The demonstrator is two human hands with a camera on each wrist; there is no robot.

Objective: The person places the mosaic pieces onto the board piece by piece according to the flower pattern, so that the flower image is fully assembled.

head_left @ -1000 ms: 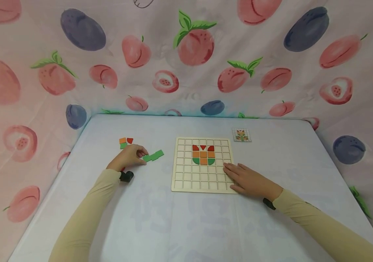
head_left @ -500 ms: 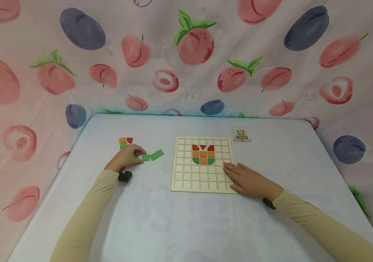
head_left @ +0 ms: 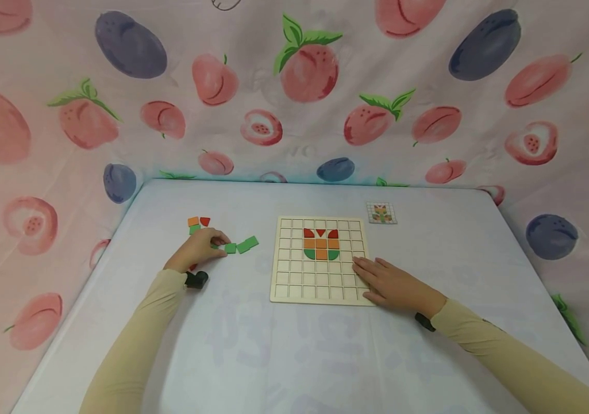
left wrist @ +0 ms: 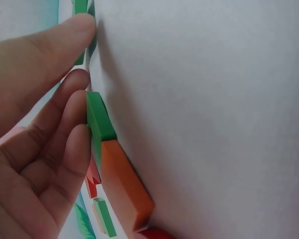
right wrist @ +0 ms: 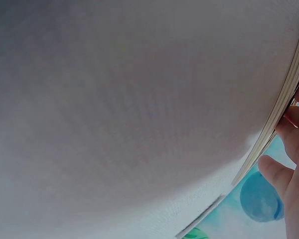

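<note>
My left hand [head_left: 200, 248] is low over the table at the left, its thumb and forefinger pinching at a small green square tile [head_left: 230, 248]. More green [head_left: 214, 247] shows inside the curve of its fingers. In the left wrist view, the other fingertips lie beside a green tile [left wrist: 98, 117] and an orange tile [left wrist: 127, 184]. My right hand [head_left: 395, 284] rests with extended fingers on the right edge of the wooden grid board [head_left: 289, 282]. Red, orange and green pieces form a tulip-like shape [head_left: 321, 244] on the board's upper middle.
Two joined green tiles [head_left: 247, 245] lie between the left hand and the board. Past that hand are an orange square [head_left: 193, 221] and a red piece [head_left: 204, 221]. A small pattern card [head_left: 381, 213] lies beyond the board's right corner. Fruit-printed cloth [head_left: 294, 144] hangs behind the table.
My left hand has drawn back slightly to the left, and the green tile at its fingertips has come apart from the other two. The right hand and the board stay still.
</note>
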